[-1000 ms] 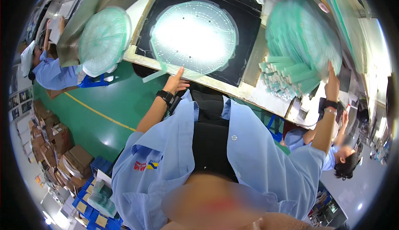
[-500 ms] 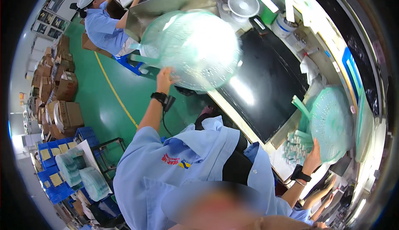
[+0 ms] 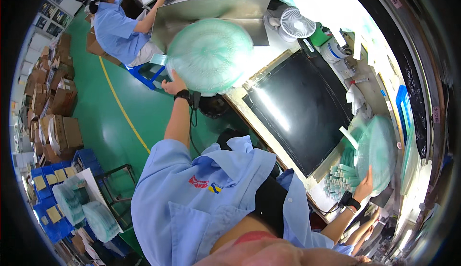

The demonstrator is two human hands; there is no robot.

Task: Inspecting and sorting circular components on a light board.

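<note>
At the upper middle, a stack of round, translucent green fan-shaped sheets (image 3: 210, 54) with stub handles lies in front of a bent metal panel. My left hand (image 3: 174, 83) is at the stack's lower-left edge, its fingers bent around the rim of a sheet below the handles. On the right, a second stack of fan-shaped sheets (image 3: 379, 153) stands tilted, its pale handles bunched towards the bench. My right hand (image 3: 363, 184) grips the near edge of a sheet there; part of its fingers is hidden.
Between the stacks lies a black panel (image 3: 297, 117) on the bench. A white fan (image 3: 297, 24) and a bucket (image 3: 333, 52) stand behind it. The metal panel (image 3: 257, 18) borders the left stack. A co-worker (image 3: 117, 30) sits at the upper left. More sheets (image 3: 101, 217) rest on a cart.
My left hand has moved left and slightly down, and the sheet it carried now lies flat on the left stack. My right hand stays at the right stack, whose top sheet has shifted.
</note>
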